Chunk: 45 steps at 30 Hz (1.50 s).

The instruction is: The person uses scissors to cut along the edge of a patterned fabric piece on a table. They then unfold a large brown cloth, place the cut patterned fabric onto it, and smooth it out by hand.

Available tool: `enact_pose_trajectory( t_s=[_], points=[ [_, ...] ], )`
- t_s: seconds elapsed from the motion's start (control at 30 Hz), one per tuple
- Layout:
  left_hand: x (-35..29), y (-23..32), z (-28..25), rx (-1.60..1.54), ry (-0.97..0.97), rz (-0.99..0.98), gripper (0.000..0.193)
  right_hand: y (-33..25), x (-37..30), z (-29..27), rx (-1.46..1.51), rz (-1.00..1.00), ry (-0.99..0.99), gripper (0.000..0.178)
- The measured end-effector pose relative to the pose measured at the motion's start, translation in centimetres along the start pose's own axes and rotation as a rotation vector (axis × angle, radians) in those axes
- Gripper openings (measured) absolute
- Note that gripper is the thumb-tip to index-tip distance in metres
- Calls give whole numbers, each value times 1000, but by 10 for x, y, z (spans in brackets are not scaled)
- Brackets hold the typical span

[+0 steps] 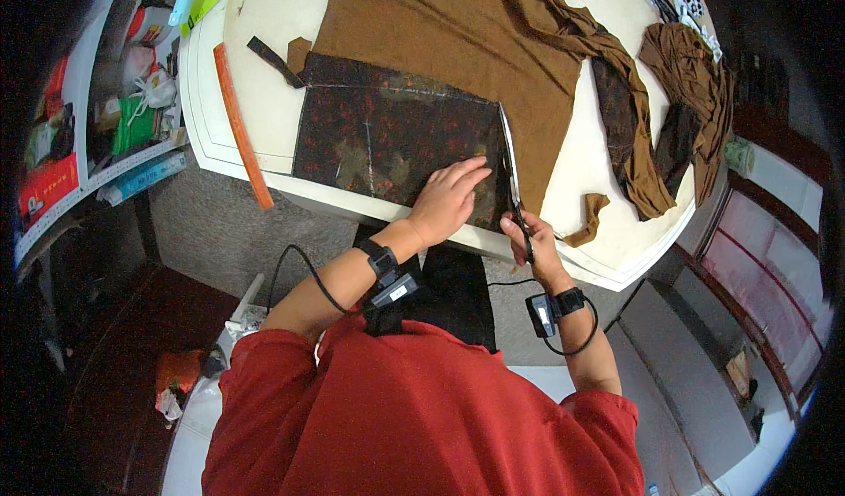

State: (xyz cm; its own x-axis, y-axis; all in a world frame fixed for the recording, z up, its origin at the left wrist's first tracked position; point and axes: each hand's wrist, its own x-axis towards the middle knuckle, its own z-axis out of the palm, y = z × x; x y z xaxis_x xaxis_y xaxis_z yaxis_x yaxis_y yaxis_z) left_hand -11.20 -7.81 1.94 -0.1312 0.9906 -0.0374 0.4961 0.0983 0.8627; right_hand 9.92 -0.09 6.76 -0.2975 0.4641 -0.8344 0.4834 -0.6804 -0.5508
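- White bench (268, 100) with a rounded edge fills the upper middle of the frame; shelves (84, 175) with packages stand at the far left.
- Dark patterned cloth (339, 148), marked with pale lines, lies at the bench's near edge, in the centre of the frame.
- Brown cloth (440, 29) spreads above it and down its right side, toward the top of the frame.
- Left hand (447, 198): palm down on the dark patterned cloth, fingers slightly spread, gripping nothing.
- Right hand (539, 248): fingers wrapped around the handles of the scissors (511, 161), whose blades point up the frame along the dark patterned cloth's right edge.
- Orange strip (238, 122) lies left of the cloths, its lower end past the bench edge.
- Small brown scrap (589, 219) lies right of the right hand.
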Motion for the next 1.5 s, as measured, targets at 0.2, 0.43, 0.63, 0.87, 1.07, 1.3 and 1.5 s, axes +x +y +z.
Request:
enact_pose_trajectory(
  t_s=[0.2,0.43,0.63,0.87,1.07,1.3,1.5],
  points=[
    [-16,-38,-54,510,294,-21,34,-71,8,-68,-302,105,-194,47],
    [-37,-61,-86,751,196,-219,57,-146,63,-117,-664,91,-393,54],
    [-38,-63,-85,752,193,-247,60,-190,100,-118,-860,39,-564,60],
    [-31,-54,-86,756,166,-290,59,-202,117,-119,-846,90,-634,52],
    [-35,-56,-83,739,170,-349,59,-195,123,-120,-943,-102,-627,41],
    [-36,-56,-86,725,160,-323,62,-203,128,-123,-1010,70,-580,53],
    [-37,-57,-86,718,162,-327,60,-177,144,-112,-942,-103,-572,63]
  ],
)
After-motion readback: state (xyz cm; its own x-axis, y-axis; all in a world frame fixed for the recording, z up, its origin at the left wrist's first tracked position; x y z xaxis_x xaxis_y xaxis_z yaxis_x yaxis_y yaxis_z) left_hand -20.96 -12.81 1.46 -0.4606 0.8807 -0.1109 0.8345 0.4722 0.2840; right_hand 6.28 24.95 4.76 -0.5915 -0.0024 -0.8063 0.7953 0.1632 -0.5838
